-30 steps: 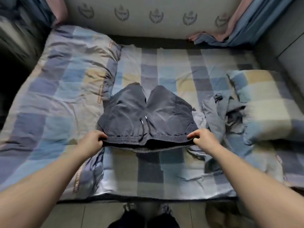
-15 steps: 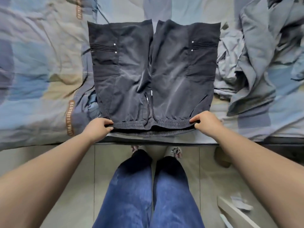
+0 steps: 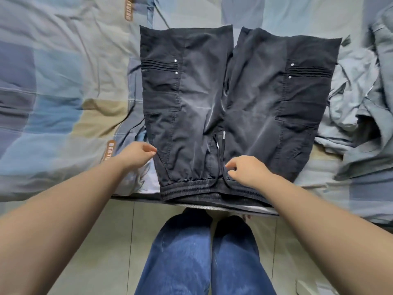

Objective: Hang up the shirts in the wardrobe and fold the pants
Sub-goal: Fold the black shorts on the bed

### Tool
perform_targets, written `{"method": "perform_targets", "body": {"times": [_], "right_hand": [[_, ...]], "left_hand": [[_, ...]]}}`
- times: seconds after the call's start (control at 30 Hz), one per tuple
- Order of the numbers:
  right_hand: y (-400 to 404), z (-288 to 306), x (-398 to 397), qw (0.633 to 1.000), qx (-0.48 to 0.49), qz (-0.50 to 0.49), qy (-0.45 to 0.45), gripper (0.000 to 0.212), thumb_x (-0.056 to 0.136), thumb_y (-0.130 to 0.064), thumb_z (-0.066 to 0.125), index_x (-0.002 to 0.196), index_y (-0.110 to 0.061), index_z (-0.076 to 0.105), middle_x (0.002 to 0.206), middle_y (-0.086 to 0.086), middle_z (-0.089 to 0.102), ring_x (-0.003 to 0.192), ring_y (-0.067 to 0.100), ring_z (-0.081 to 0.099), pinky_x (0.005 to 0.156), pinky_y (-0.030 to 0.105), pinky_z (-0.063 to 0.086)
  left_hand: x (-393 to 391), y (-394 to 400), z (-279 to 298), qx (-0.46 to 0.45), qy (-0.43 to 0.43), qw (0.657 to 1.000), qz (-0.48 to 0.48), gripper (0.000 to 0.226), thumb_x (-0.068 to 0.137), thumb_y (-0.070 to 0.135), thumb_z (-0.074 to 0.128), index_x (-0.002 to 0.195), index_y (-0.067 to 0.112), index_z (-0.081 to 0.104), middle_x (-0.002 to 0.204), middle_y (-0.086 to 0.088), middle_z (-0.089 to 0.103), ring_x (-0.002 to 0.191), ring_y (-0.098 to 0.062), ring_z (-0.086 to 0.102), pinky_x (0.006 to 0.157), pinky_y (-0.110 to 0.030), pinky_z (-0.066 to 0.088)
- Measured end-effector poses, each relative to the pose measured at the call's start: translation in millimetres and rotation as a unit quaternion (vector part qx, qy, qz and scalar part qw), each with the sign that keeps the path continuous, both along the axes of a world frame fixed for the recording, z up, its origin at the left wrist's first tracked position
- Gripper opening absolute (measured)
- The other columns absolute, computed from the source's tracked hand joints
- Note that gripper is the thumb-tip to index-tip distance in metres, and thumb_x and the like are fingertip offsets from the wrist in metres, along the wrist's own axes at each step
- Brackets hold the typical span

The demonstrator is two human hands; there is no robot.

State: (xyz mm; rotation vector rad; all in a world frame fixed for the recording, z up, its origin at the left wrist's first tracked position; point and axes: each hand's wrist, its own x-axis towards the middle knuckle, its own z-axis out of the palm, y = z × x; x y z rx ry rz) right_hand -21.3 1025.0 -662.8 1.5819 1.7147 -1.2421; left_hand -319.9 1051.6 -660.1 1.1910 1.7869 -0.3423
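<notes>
Fingers [image 3: 230, 167] of the right hand [image 3: 247, 171] are loosely curled over the drawstring [image 3: 220, 158] of the dark shorts [image 3: 231, 107], holding nothing firmly as far as the head view shows. Left hand [image 3: 136, 153] hovers just beside the shorts' left edge, its fingers relaxed and empty. Spread flat on the checked bed cover [image 3: 53, 81], the shorts lie with the waistband [image 3: 191, 189] at the bed's near edge and both legs pointing away. To their right sits a crumpled grey garment [image 3: 361, 99]. Below, blue jeans [image 3: 204, 256] stand on the tiled floor [image 3: 102, 241].
</notes>
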Motion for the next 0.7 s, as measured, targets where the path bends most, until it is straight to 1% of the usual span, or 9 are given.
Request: {"method": "perform_targets", "body": {"times": [0.1,0.13,0.2,0.3,0.37,0.43,0.5,0.57,0.7], "right_hand": [[19,-12,-63,0.998,0.006,0.017,0.054,0.042,0.093,-0.027,0.048,0.134,-0.029,0.049,0.136,0.005,0.049,0.122,0.026,0.048,0.095,0.035,0.041],[24,-15,-84,0.997,0.01,0.026,0.071,0.044,0.093,-0.027,0.046,0.137,-0.029,0.045,0.137,0.007,0.046,0.122,0.029,0.048,0.094,0.038,0.041],[34,-24,-123,0.994,0.019,0.052,0.095,0.048,0.095,-0.026,0.045,0.142,-0.026,0.037,0.137,0.01,0.043,0.118,0.034,0.049,0.09,0.042,0.043],[40,-37,-168,0.988,0.031,0.089,0.118,0.047,0.095,-0.022,0.044,0.141,-0.021,0.034,0.131,0.014,0.042,0.113,0.037,0.049,0.083,0.043,0.043],[43,-51,-190,0.986,0.04,0.111,0.115,0.047,0.094,-0.02,0.045,0.14,-0.019,0.033,0.127,0.014,0.04,0.109,0.036,0.049,0.077,0.04,0.04],[48,-61,-202,0.987,0.04,0.116,0.101,0.048,0.094,-0.019,0.048,0.139,-0.019,0.033,0.131,0.015,0.035,0.108,0.035,0.048,0.073,0.038,0.038],[55,-72,-211,0.99,0.028,0.112,0.084,0.053,0.093,-0.017,0.049,0.142,-0.022,0.03,0.145,0.019,0.02,0.111,0.036,0.046,0.071,0.037,0.038],[61,-80,-219,0.992,0.002,0.112,0.059,0.065,0.092,-0.013,0.046,0.148,-0.03,0.018,0.155,0.02,-0.004,0.113,0.036,0.045,0.07,0.036,0.039],[63,-90,-239,0.994,-0.05,0.098,0.025,0.08,0.09,-0.01,0.046,0.149,-0.038,0.001,0.153,0.021,-0.026,0.111,0.034,0.048,0.071,0.036,0.04]], "left_hand": [[-18,34,-13,0.035,-0.003,0.999,0.041,0.025,0.095,0.016,0.053,0.116,0.011,0.065,0.117,-0.01,0.066,0.098,-0.025,0.062,0.072,-0.026,0.046],[-24,44,-20,0.045,-0.008,0.997,0.055,0.024,0.095,0.014,0.054,0.116,0.01,0.065,0.116,-0.011,0.066,0.098,-0.027,0.062,0.073,-0.027,0.047],[-35,65,-38,0.062,-0.027,0.994,0.082,0.027,0.094,0.01,0.055,0.119,0.006,0.062,0.12,-0.015,0.064,0.101,-0.026,0.061,0.084,-0.026,0.049],[-46,89,-60,0.094,-0.016,0.993,0.07,0.032,0.093,0.013,0.058,0.123,0.006,0.059,0.123,-0.014,0.062,0.106,-0.023,0.06,0.087,-0.019,0.045],[-54,104,-77,0.103,-0.003,0.994,0.043,0.036,0.093,0.019,0.058,0.127,0.01,0.057,0.125,-0.014,0.061,0.115,-0.025,0.058,0.099,-0.028,0.042],[-58,115,-89,0.106,-0.005,0.994,0.027,0.04,0.093,0.021,0.058,0.132,0.012,0.054,0.125,-0.016,0.06,0.116,-0.029,0.056,0.102,-0.034,0.04],[-62,127,-103,0.117,-0.003,0.993,0.02,0.041,0.093,0.022,0.058,0.133,0.015,0.053,0.126,-0.014,0.059,0.114,-0.03,0.056,0.099,-0.033,0.04],[-66,138,-112,0.131,-0.009,0.991,0.032,0.039,0.093,0.023,0.057,0.131,0.017,0.054,0.123,-0.01,0.06,0.108,-0.028,0.058,0.096,-0.031,0.041],[-67,155,-120,0.17,-0.057,0.979,0.095,0.034,0.094,0.019,0.055,0.129,0.022,0.056,0.112,-0.001,0.059,0.101,-0.015,0.056,0.087,-0.02,0.037]]}}
